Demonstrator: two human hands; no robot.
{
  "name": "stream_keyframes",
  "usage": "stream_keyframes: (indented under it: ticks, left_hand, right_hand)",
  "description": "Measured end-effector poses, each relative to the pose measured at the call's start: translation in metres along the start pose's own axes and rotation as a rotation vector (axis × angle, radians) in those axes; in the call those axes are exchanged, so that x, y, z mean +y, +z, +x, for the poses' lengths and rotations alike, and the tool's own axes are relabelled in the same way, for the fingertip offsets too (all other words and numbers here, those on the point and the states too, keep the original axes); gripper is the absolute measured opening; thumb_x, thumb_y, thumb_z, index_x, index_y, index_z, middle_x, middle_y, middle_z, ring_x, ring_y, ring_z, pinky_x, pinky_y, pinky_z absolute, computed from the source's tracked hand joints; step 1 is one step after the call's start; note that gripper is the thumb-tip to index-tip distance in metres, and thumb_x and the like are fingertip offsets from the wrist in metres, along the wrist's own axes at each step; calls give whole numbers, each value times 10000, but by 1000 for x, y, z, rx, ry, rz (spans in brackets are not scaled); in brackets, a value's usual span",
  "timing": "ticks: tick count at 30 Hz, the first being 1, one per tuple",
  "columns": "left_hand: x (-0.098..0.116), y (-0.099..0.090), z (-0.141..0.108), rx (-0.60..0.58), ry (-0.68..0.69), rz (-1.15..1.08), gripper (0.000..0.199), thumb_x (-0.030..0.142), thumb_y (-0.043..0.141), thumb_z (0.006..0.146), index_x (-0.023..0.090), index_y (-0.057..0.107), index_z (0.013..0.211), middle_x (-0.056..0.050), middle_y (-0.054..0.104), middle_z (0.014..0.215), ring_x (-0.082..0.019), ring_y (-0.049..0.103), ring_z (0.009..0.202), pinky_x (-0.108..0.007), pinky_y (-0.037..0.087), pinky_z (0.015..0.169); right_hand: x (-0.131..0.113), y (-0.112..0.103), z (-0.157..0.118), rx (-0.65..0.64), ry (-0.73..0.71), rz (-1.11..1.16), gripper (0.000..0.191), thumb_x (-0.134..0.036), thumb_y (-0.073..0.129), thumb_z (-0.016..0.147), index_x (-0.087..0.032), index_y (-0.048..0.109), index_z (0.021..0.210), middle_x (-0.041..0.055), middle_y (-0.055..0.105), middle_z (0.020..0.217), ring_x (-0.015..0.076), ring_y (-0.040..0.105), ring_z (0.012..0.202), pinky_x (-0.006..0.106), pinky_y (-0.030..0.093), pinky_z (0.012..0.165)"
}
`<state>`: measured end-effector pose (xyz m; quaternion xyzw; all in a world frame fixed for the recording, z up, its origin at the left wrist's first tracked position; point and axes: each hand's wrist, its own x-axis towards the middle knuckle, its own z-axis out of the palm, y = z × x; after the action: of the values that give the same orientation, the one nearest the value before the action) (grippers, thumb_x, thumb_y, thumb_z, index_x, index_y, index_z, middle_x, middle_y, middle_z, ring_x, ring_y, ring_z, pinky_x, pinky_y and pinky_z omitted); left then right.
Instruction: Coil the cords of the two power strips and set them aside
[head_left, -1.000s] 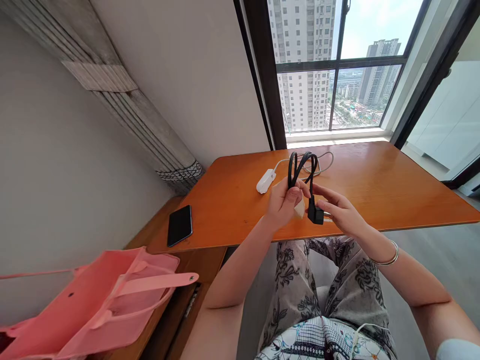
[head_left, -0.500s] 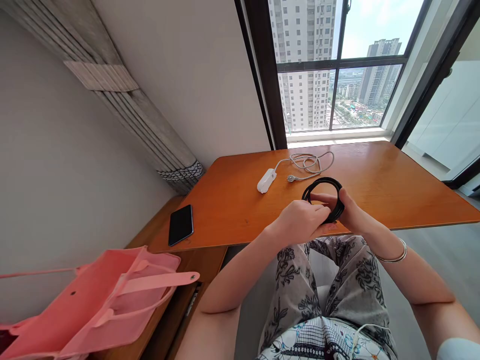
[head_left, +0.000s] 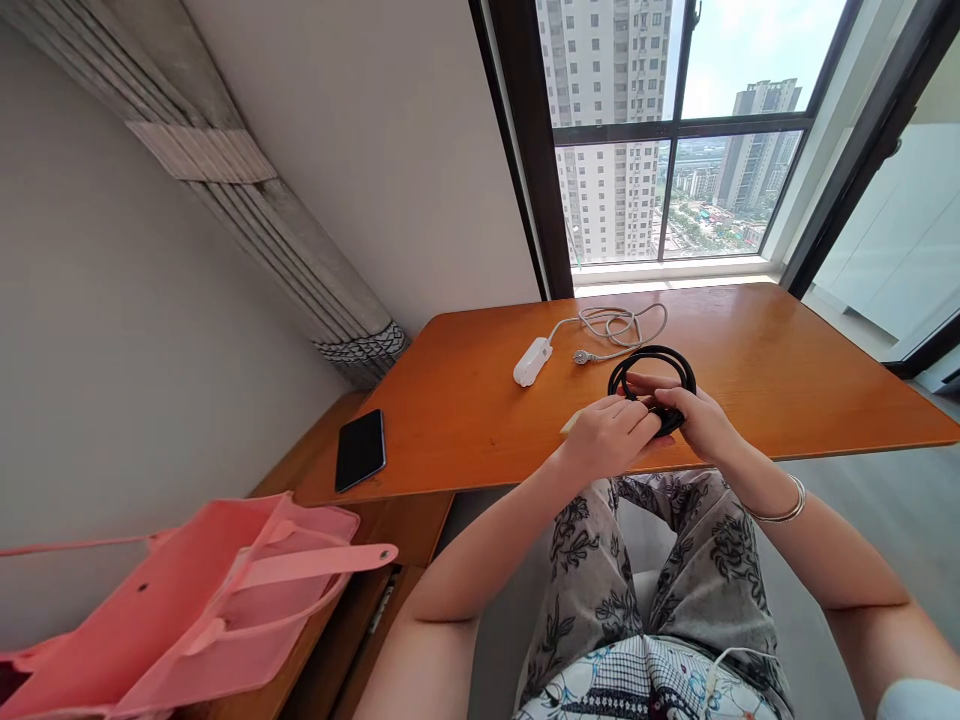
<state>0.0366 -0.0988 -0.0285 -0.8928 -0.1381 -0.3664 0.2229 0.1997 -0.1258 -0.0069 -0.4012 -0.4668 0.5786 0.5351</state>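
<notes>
A coiled black cable (head_left: 658, 353) is held in both hands over the near edge of the wooden table. My left hand (head_left: 611, 432) grips the lower left of the coil, its fingers closed on the loops. Around the right side of the coil, my right hand (head_left: 694, 415) is closed, with some fingers inside the ring. A small pale piece (head_left: 571, 422) shows beside my left hand; what it is I cannot make out. Beyond the coil lies a white power strip (head_left: 532, 362) with its loosely looped white cord (head_left: 634, 345) and plug (head_left: 583, 357).
On the left of the table (head_left: 465, 430) lies a black phone (head_left: 361, 450). A pink bag (head_left: 247, 600) stands open on the lower wooden surface at the left. The window (head_left: 679, 130) is behind the table, and a curtain (head_left: 300, 240) hangs on the left wall.
The black coil has tilted and its loops have spread a little. My right-hand fingers have moved inward toward my left hand. The pale piece now shows by my left hand.
</notes>
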Motion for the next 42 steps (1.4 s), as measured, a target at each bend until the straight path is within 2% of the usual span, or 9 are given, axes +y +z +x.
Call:
stream_keyframes:
  ticks: [5,12,15,19,23,30,34,37,42]
  left_hand:
    - [-1,1,-5,188,-109,-75,300,448,450,980,204,625,991,-114,680,1054,-230,618,1022,-395,457,903]
    - [-8,11,-26,350,-665,-342,158,313,437,991,204,539,1045,-117,601,1164,-214,574,1126,-398,479,937]
    - [-7,11,-44,255,-804,-334,169,344,490,958,193,553,1001,-82,607,1022,-178,597,883,-330,494,773]
    - [3,-4,-71,-79,-1117,-430,257,446,503,937,197,531,992,19,559,695,-157,553,601,-292,438,609]
    - [18,-17,-88,-279,-1532,-961,594,597,562,884,195,372,1278,2,662,717,-173,616,468,-282,447,509]
    - [42,14,-89,312,-1785,-1470,1114,431,823,739,313,9,1490,-121,706,1177,-222,744,858,-371,586,813]
    - [45,34,-87,557,-1832,-1461,909,302,812,736,284,240,1443,-102,690,1178,-241,690,1077,-375,571,895]
    - [42,37,-88,589,-1782,-1537,615,242,786,679,197,502,1223,-117,686,1155,-270,665,1121,-388,557,929]
    - [35,26,-90,612,-1682,-1416,477,223,697,612,225,588,1076,-67,698,1127,-281,646,1129,-398,553,890]
  right_hand:
    - [7,-6,3,-2,84,-9,405,-364,625,624,-175,808,931,59,777,1009,278,657,1039,376,475,934]
    - [18,-18,5,-102,207,26,464,-356,593,676,-141,792,1036,116,763,1074,235,692,824,348,504,773]
    - [29,-24,3,-90,240,39,450,-347,604,670,-131,788,1018,129,762,1073,240,708,819,360,515,801]
    - [43,-31,-3,-69,259,40,433,-364,625,656,-149,788,994,116,768,1062,244,717,838,373,523,831]
    - [50,-36,-10,-28,260,19,417,-368,638,642,-168,793,974,105,764,1106,240,711,848,363,528,804]
    - [59,-37,-13,-2,257,37,439,-354,626,615,-186,801,981,89,745,1176,238,691,908,351,513,814]
    - [66,-38,-13,5,255,29,450,-349,608,623,-183,801,994,87,757,1131,218,672,875,340,496,802]
    - [70,-37,-13,1,258,40,441,-337,599,624,-181,796,987,88,763,1098,224,677,880,345,496,816]
    - [73,-33,-11,-5,341,70,411,-324,595,612,-177,792,942,92,768,1075,222,680,861,336,495,798]
